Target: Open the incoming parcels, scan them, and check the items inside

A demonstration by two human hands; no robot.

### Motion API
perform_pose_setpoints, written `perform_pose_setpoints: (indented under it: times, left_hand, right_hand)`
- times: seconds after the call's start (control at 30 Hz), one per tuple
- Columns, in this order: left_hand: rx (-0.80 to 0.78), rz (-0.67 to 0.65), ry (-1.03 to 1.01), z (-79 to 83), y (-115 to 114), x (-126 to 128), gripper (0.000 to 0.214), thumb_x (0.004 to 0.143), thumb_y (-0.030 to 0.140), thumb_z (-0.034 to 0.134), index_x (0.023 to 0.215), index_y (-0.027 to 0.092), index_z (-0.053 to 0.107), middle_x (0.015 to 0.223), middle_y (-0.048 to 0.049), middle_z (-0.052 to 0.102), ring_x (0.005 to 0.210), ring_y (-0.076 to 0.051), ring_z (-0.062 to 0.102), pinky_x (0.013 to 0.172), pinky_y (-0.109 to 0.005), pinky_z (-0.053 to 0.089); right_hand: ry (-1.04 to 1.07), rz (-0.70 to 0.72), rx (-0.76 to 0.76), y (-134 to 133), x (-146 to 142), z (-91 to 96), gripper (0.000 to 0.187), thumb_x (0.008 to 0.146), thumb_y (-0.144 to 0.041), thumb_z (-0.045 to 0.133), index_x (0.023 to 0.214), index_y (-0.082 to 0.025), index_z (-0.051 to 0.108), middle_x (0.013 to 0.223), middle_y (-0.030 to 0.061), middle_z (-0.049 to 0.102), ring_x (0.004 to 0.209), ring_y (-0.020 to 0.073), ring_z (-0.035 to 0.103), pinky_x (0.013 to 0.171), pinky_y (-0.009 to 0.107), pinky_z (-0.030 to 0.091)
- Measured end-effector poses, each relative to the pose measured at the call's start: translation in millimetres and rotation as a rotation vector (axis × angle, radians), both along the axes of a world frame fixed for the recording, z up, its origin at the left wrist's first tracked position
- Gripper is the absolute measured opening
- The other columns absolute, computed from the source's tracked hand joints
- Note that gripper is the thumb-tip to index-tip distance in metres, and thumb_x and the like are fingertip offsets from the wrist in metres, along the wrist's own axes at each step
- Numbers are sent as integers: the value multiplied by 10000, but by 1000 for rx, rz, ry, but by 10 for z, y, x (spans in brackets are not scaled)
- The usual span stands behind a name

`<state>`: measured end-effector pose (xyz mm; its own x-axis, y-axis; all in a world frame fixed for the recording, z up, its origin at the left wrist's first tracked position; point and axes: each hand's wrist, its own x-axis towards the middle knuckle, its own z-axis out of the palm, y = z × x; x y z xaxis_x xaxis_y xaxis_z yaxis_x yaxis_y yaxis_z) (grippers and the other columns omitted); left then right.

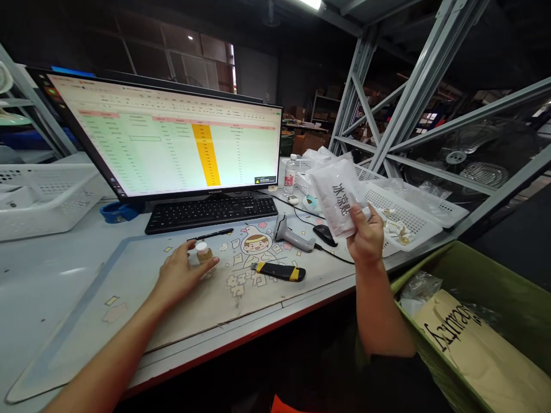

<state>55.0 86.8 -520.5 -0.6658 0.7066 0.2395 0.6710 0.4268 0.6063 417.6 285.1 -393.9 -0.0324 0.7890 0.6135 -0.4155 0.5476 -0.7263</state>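
Green bin point(512, 287), below-right of the right grip point(365, 236): holds a brown paper bag point(473, 350) printed "Beauty", inverted. White basket point(413, 217), just behind that grip: holds small wrapped items. The right grip is clamped on a white pouch point(337, 195) bearing dark Chinese characters. The left grip point(181, 275) is curled around a small white-capped bottle point(204, 252) standing on the tabletop point(51, 287).

The white packet point(338, 198) at the right carries black Chinese characters, seemingly 冰凉 plus one unclear. The brown paper bag point(473, 350) at the near right reads "Beauty", upside down. The print on the monitor point(172, 137) is too small to read.
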Motion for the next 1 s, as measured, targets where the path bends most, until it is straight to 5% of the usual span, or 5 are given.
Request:
perform_pose_setpoints:
  times: [0.13,0.3,0.5,0.7,1.0]
  left_hand:
    - [-16,-158,29,-121,72,-5,561,856,679,558,1069,171,666,1193,-196,733,1138,-379,667,1033,-496,495]
    - [-6,-249,57,-124,-53,165,473,940,641,531,1092,203,622,1035,-106,751,928,-292,691,843,-376,511]
    - [97,-449,207,-75,-168,355,372,980,568,578,1099,230,681,947,-31,738,790,-197,689,725,-274,495]
    - [204,-692,374,-65,-139,616,265,1000,430,587,1075,222,733,872,-39,766,717,-187,734,674,-239,542]
    - [184,-471,212,-107,-564,543,489,957,643,633,1279,281,696,929,-22,793,653,-167,725,614,-211,584]
  right_hand:
    - [85,-209,35,842,-210,279,386,947,-526,704,1130,-189,662,1044,77,712,940,206,730,750,316,634]
    - [-358,-224,-486,1643,-723,492,290,1090,-377,542,1132,-98,609,743,16,636,557,123,587,514,233,510]
    - [-682,197,-297,590,-1146,-102,357,882,-378,870,1111,-150,717,752,19,717,587,144,637,573,249,527]
    - [-1364,484,751,-816,-1114,-745,645,1015,-566,664,1548,-226,537,1209,144,754,1022,313,736,880,440,575]
    - [-589,167,-108,229,-206,-564,415,995,-579,663,1079,-180,735,848,36,731,632,133,635,590,245,507]
